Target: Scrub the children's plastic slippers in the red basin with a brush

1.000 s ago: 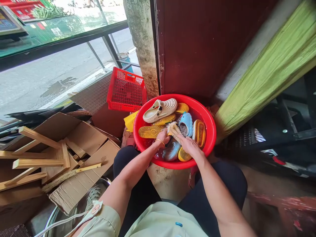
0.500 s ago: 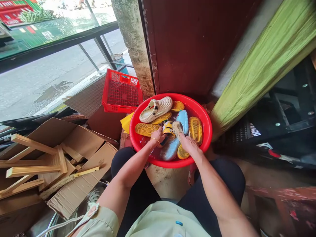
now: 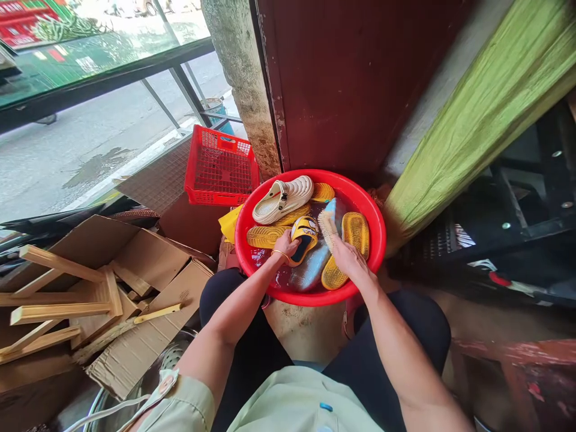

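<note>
My left hand (image 3: 286, 243) is closed on a yellow slide sandal (image 3: 304, 235) with a dark insole and a printed strap, held over a red basin (image 3: 381, 240) of water. My right hand (image 3: 348, 258) grips a scrub brush (image 3: 328, 227) with pale bristles, just right of the sandal and apart from it. A cream clog (image 3: 284, 199) rests at the basin's back left. Several yellow sandals lie about with their soles up, one of them a yellow sole (image 3: 355, 233) at the right. Light blue footwear (image 3: 310, 269) sits in the water below my hands.
A red plastic crate (image 3: 222, 168) stands behind the basin to the left. Cardboard (image 3: 148, 336) and an upturned wooden stool (image 3: 67, 294) are on my left. A dark red panel (image 3: 351, 84) rises behind the basin, with a green curtain (image 3: 477, 114) at the right.
The yellow sandal has turned so that its strap and insole show more. The brush has come off it, shifting slightly to the right with its bristles tilted upright.
</note>
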The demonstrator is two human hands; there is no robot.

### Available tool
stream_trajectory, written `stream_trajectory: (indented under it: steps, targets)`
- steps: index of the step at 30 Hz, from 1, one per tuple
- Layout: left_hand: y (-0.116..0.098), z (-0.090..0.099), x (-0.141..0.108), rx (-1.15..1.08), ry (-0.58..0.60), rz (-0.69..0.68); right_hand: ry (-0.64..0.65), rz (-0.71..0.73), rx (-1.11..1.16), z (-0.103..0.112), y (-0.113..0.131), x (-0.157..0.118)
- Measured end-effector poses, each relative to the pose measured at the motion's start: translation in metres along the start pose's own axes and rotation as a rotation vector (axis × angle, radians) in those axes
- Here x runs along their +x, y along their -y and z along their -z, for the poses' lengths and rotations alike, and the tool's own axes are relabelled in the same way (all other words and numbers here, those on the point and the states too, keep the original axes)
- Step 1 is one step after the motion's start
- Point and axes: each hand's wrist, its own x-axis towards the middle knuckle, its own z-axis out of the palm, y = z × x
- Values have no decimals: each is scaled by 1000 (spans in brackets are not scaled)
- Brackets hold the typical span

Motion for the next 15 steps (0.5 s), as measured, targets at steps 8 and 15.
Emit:
stream_trajectory:
  steps: [8, 15]
  targets:
    - [-6, 19, -12, 162, 94, -105, 144, -73, -111, 24, -6, -17]
    - [-45, 45, 12, 139, 165, -489, -60, -65, -30, 50, -10, -21]
